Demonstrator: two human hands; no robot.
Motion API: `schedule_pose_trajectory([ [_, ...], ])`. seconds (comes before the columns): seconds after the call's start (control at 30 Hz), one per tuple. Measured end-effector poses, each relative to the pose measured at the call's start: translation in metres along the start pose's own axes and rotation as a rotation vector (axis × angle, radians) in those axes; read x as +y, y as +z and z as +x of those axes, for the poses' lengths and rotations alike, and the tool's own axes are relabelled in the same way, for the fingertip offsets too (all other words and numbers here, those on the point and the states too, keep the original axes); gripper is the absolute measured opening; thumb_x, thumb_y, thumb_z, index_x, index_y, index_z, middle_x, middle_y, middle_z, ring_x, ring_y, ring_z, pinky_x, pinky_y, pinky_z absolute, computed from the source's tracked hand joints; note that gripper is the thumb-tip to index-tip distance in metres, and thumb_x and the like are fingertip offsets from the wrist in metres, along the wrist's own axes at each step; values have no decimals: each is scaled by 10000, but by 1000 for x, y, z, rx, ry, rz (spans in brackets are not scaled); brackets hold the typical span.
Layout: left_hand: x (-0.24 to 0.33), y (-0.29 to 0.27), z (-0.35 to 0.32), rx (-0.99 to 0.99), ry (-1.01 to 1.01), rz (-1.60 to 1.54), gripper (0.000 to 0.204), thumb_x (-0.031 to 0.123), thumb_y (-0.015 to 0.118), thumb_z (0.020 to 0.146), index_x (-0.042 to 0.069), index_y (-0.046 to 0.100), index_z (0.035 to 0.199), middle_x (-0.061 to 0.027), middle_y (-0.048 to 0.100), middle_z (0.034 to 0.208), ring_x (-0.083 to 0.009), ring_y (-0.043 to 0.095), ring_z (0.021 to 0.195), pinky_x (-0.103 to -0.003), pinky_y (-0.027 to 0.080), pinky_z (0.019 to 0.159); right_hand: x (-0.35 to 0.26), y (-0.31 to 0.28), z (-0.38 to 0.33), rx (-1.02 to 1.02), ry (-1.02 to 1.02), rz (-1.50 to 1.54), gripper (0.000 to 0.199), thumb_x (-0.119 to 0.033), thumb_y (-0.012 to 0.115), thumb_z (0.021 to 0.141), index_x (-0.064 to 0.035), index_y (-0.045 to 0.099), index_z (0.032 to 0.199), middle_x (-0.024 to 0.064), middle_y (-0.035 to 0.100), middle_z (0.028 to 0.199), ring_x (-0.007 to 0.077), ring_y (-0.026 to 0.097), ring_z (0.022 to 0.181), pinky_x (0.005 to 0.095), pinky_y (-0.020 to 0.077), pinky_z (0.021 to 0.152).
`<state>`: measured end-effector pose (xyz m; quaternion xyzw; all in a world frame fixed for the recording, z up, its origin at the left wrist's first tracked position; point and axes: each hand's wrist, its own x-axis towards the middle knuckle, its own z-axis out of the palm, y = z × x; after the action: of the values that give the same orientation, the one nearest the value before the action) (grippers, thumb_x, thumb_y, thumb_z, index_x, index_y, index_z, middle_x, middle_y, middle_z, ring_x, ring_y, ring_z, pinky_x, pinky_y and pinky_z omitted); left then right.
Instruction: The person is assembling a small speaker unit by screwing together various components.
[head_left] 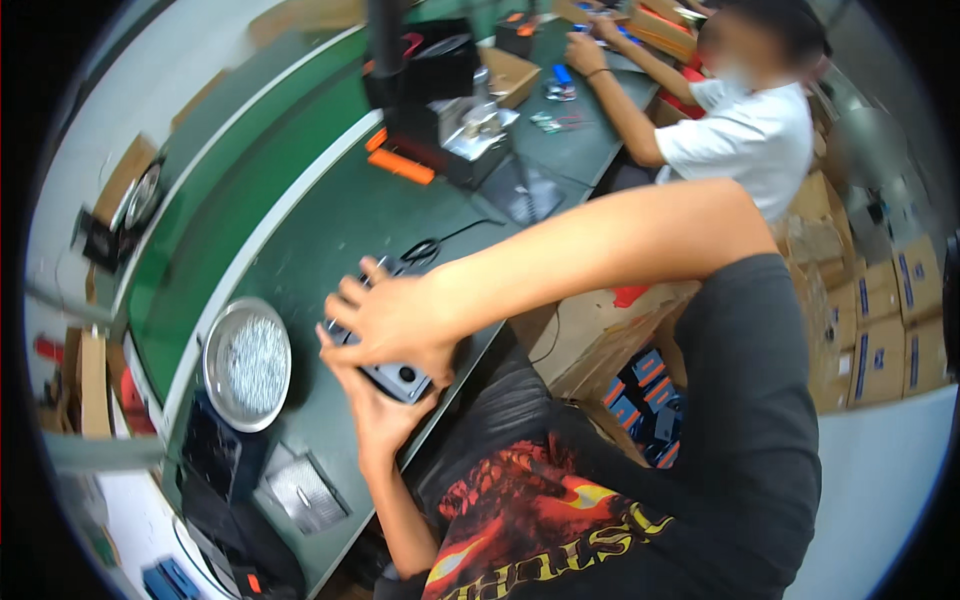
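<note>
A dark grey boxy device (400,380) with round black parts on its face lies at the near edge of the green bench, mostly covered by my hands. My right hand (385,315) reaches across from the right and lies over its top, fingers spread around the casing. From below, my left hand (385,415) grips the near end, thumb and fingers around its sides. What kind of device it is I cannot make out. Just beyond it, a black cable (425,250) lies coiled on the bench. To the left stands a round metal bowl (212,365) full of small silvery pieces.
A silver perforated tray (307,495) lies near the bench's front edge. Black bins (440,140) with orange parts stand farther along. A co-worker in a white shirt (750,140) works at the far right. Below the bench, a carton (580,370) holds several blue-and-orange boxes.
</note>
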<state>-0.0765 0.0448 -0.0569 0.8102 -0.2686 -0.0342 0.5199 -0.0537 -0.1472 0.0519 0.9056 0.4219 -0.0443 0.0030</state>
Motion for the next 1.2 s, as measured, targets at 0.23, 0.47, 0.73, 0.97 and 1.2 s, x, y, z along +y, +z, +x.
schedule_pose_trajectory([
  [0.23,1,-2,-1,2,-78,5,1584,259,1015,504,-18,-8,1680,-261,210,1687,-348,270,1573,-455,241,1294,-2,-35,12,-253,37,-15,1220,-423,1003,453,-129,491,1521,320,461,1461,545,500,1356,775,499,962],
  [0.47,-9,2,4,-47,66,79,1445,272,1017,506,-30,138,1614,-216,391,1524,-335,426,1437,-459,334,1237,17,-25,2,-101,-177,94,1082,-346,981,455,-50,574,1412,302,568,1364,512,606,1224,610,537,987],
  [0.73,4,-3,2,58,116,171,1580,357,1011,468,-130,59,1630,-385,238,1653,-536,286,1550,-525,311,1287,-1,-36,-8,-138,36,83,1219,-226,943,433,-88,453,1540,347,383,1553,560,393,1440,592,415,1183],
  [0.97,3,-5,1,46,96,109,1587,298,1001,460,-123,29,1641,-382,244,1654,-529,274,1563,-518,331,1281,2,-32,-17,15,-7,173,1121,-164,922,463,-130,511,1506,331,404,1536,543,412,1427,578,435,1165],
  [1.2,5,-5,0,49,107,93,1579,277,996,448,-116,43,1644,-378,245,1657,-527,270,1566,-516,332,1281,-4,-32,-20,25,31,163,1066,-132,919,454,-142,572,1461,314,391,1557,529,404,1446,574,450,1159],
])
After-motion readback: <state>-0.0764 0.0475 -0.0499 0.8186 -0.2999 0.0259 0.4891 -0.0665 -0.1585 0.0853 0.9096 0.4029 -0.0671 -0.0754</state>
